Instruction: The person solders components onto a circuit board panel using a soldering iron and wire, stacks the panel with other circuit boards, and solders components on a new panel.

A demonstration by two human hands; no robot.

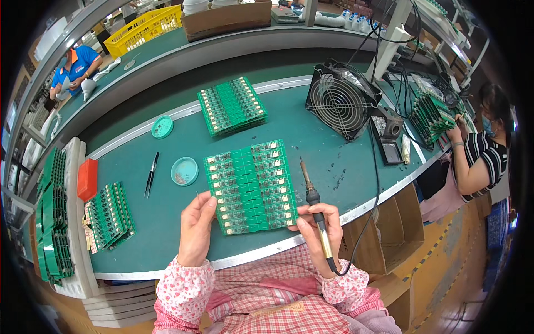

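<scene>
A green circuit board panel (250, 189), with rows of small pale and dark components, is held up above the bench's front edge. My left hand (196, 225) grips its left edge between thumb and fingers; something thin sticks up by the fingertips, too small to name. My right hand (320, 234) is closed round a soldering iron (314, 200) whose tip points up and away, apart from the panel. The thumb and fingertips of that hand also touch the panel's lower right corner. A small round turquoise dish (184, 171) with tiny bits in it lies left of the panel, near black tweezers (151, 175).
A stack of panels (232, 106) lies behind, with a turquoise lid (162, 127) left of it. More panels (111, 216) and an orange box (88, 180) sit left. A fan (340, 100) and soldering iron stand (387, 133) occupy the right. Co-workers sit right and far left.
</scene>
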